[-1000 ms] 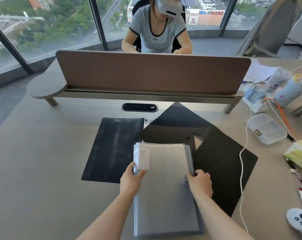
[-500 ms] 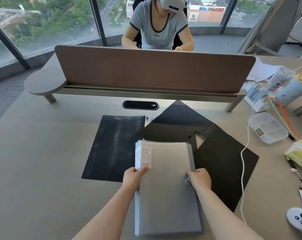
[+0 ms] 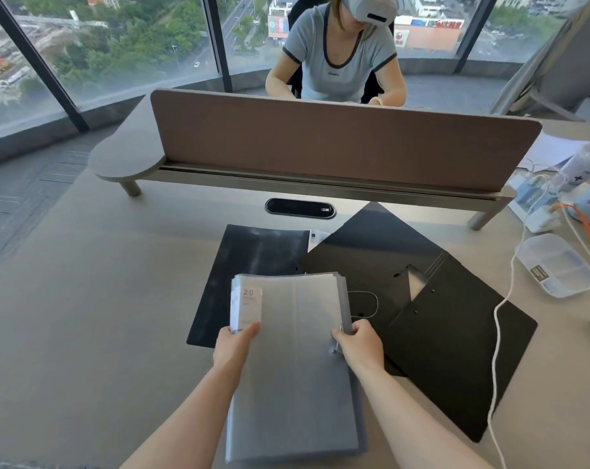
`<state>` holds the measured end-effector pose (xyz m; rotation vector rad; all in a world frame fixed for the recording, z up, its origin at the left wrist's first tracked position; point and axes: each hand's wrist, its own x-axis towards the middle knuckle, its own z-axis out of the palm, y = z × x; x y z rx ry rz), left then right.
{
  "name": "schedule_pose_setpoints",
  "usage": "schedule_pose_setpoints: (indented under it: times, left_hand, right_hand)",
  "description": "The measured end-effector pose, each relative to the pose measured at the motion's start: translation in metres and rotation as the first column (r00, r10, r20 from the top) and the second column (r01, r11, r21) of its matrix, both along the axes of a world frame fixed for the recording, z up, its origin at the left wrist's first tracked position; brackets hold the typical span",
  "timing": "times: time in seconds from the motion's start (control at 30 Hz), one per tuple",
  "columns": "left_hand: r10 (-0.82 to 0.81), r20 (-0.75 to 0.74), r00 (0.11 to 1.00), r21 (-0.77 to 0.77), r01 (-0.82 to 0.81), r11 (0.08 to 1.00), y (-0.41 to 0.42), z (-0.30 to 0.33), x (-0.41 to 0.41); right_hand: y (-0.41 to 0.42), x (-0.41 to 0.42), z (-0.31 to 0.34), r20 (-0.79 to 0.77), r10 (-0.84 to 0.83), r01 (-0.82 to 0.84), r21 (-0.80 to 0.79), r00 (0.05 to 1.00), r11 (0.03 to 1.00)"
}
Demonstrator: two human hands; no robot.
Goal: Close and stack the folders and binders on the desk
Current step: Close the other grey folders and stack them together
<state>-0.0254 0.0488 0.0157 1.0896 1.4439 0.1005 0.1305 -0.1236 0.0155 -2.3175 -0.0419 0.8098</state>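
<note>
1. Grey folder (image 3: 293, 360) lies flat at the near-centre of the bench (image 3: 84, 333), closed. Its far end overlaps a flat black folder (image 3: 249, 275) on the left and an opened black binder (image 3: 432, 326) on the right.
2. Left hand (image 3: 234, 346) is at the folder's left edge; thumb on top, just under the white label w/ "20". Fingers look pinched on the edge, but the underside ones are hidden, so prob. a pinch, not certain.
3. Right hand (image 3: 361, 343) is curled on the right edge, fingers closed round the page stack by the small button clasp. A thin cord loop (image 3: 366, 304) trails off that edge onto the binder.
4. Handling, as a judgement: thin plastic cover over many sleeves, so light-to-medium, floppy, and slick. It will sag if lifted from one corner, and the sleeves may fan out.
5. Best hold: both long edges near the middle, approx. where the hands sit now, squeezing the stack so it stays square. Or slide it along the bench rather than lifting.
6. The cord could snag; mind it when moving the folder.
7. The black binder is stiffer board: fold it shut by its free cover edge. The black folder is thin and flat; lift by an edge.
</note>
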Motion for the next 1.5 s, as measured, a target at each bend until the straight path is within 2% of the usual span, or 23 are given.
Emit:
schedule_pose_setpoints:
  times: [0.27, 0.4, 0.53, 0.7, 0.83, 0.97, 1.1, 1.23, 1.37, 1.5]
  left_hand:
    - [0.082, -0.069, 0.994, 0.061, -0.078, 0.995, 0.07, -0.053, -0.061]
    - [0.091, -0.09, 0.992, 0.074, -0.085, 0.994, 0.084, -0.048, -0.077]
    - [0.07, -0.119, 0.99, 0.091, -0.06, 0.994, 0.093, -0.058, -0.086]
    - [0.044, -0.202, 0.978, 0.171, -0.009, 0.985, 0.08, -0.019, -0.077]
    - [-0.003, -0.33, 0.944, 0.317, 0.114, 0.942, 0.076, 0.0, -0.067]
    - [-0.033, -0.359, 0.933, 0.564, 0.245, 0.789, 0.079, 0.011, -0.05]
    - [-0.216, -0.328, 0.92, 0.615, 0.382, 0.69, 0.068, 0.015, -0.013]
    - [-0.422, -0.27, 0.865, 0.628, 0.491, 0.604, 0.034, 0.02, 0.031]
    - [-0.573, -0.143, 0.807, 0.595, 0.533, 0.602, -0.005, 0.021, 0.076]
    - [-0.621, -0.105, 0.777, 0.591, 0.551, 0.589, -0.051, 0.021, 0.124]
  right_hand:
    - [0.061, -0.042, -0.004, -0.04, 0.168, -0.168, 0.003, 0.985, 0.986]
    - [0.08, -0.054, -0.009, -0.002, 0.246, -0.246, -0.021, 0.969, 0.969]
    - [0.086, -0.059, -0.01, 0.031, 0.339, -0.334, -0.118, 0.94, 0.935]
    - [0.086, -0.063, -0.009, 0.082, 0.366, -0.346, -0.19, 0.927, 0.919]
    - [0.083, -0.06, -0.009, 0.096, 0.316, -0.295, -0.183, 0.944, 0.938]
    - [0.08, -0.051, -0.006, 0.135, 0.219, -0.204, -0.119, 0.966, 0.972]
    - [0.069, -0.031, 0.003, 0.199, 0.118, -0.109, -0.056, 0.973, 0.992]
    - [0.045, -0.002, 0.013, 0.258, 0.067, -0.058, -0.042, 0.964, 0.997]
    - [0.014, 0.039, 0.016, 0.288, 0.038, -0.021, -0.061, 0.957, 0.998]
    - [-0.023, 0.085, 0.019, 0.295, 0.052, -0.027, -0.088, 0.954, 0.996]
